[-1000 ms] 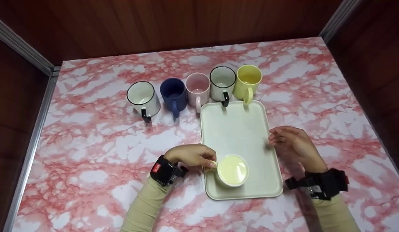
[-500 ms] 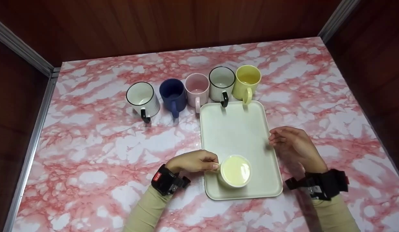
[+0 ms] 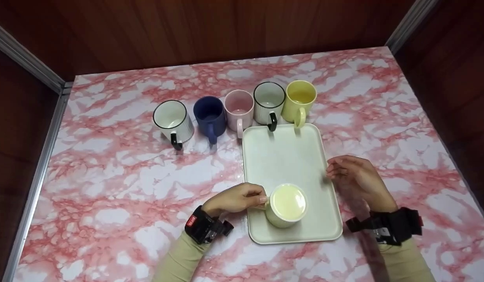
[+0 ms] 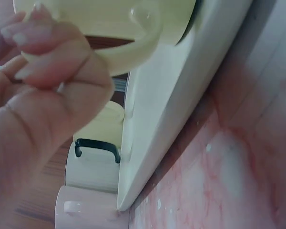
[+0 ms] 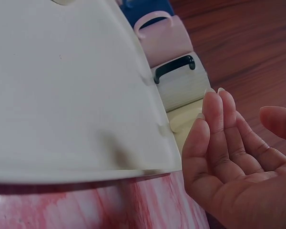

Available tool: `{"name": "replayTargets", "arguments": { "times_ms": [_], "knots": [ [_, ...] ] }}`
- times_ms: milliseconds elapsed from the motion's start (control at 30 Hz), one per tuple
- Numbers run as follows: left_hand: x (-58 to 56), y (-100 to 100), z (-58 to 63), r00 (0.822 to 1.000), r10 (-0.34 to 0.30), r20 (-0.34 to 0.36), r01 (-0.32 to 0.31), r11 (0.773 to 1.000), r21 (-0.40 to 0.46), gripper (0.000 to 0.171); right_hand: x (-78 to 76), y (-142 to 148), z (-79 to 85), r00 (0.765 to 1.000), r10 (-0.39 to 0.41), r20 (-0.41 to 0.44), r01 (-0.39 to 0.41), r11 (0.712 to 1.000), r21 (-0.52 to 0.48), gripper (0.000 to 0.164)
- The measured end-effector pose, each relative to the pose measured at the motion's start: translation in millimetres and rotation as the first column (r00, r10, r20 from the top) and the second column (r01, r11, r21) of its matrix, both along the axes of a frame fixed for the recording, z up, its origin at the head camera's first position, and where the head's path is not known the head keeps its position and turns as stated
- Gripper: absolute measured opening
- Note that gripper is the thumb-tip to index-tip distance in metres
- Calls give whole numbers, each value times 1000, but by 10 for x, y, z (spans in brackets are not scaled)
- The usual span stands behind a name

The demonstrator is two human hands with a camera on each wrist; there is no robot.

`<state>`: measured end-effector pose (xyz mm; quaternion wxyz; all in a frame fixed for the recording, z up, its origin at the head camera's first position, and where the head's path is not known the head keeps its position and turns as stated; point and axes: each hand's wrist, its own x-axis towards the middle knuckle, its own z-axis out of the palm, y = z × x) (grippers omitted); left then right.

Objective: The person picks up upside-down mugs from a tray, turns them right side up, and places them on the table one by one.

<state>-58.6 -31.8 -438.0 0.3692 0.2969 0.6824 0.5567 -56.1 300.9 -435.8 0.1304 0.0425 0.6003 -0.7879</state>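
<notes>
A yellow mug [image 3: 283, 222] stands over the near part of the cream tray [image 3: 288, 156], its handle [image 4: 142, 50] pointing left. A flat pale-yellow disc with a white ring faces up, so the mug looks upside down. My left hand [image 3: 240, 197] pinches the handle between thumb and curled fingers; the fingers hide part of it. My right hand [image 3: 359, 176] hovers by the tray's right edge with relaxed, slightly bent fingers. In the right wrist view that hand [image 5: 238, 167] holds nothing.
Behind the tray stands a row of upright mugs: white with black rim [image 3: 179, 121], blue [image 3: 211, 117], pink [image 3: 240, 113], another white one [image 3: 268, 105], and yellow [image 3: 298, 102]. Their handles face me, some reaching over the tray's far edge. Dark wood panels [image 3: 226, 31] enclose the marbled table [image 3: 120, 188].
My left hand has moved a little to the right with the yellow mug, and more of the mug's side now shows. The right hand has stayed in place.
</notes>
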Motion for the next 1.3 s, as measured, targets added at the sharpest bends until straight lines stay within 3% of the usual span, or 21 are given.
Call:
{"name": "replayTargets", "arguments": {
  "times_ms": [100, 333, 533, 733, 933, 1133, 1300],
  "knots": [
    [15, 18, -18, 999, 19, 39, -21, 999, 42, 25, 10, -6, -4, 1000, 3, 17, -3, 1000, -14, 19],
    [69, 44, -38, 994, 113, -4, -112, 992, 49, 27, 32, -47, 13, 1000, -4, 12, 4, 998, -70, 18],
    [137, 61, -55, 971, 204, 125, -218, 969, 114, 30, 37, -61, -1, 1000, 1, 20, 1, 995, -96, 18],
    [195, 72, -30, 918, 275, 287, -329, 931, 161, 34, 49, -75, -32, 1000, 5, 13, -4, 996, -88, 19],
    [238, 84, -5, 856, 283, 433, -418, 872, 256, 26, 62, -111, -74, 1000, 16, 23, -14, 995, -95, 19],
    [272, 118, 34, 795, 254, 551, -504, 782, 367, 21, 100, -183, -100, 999, 32, 40, -30, 998, -63, 19],
    [303, 168, 60, 734, 237, 637, -583, 701, 410, 24, 147, -278, -147, 996, 75, 40, -72, 996, -58, 17]
  ]
}}
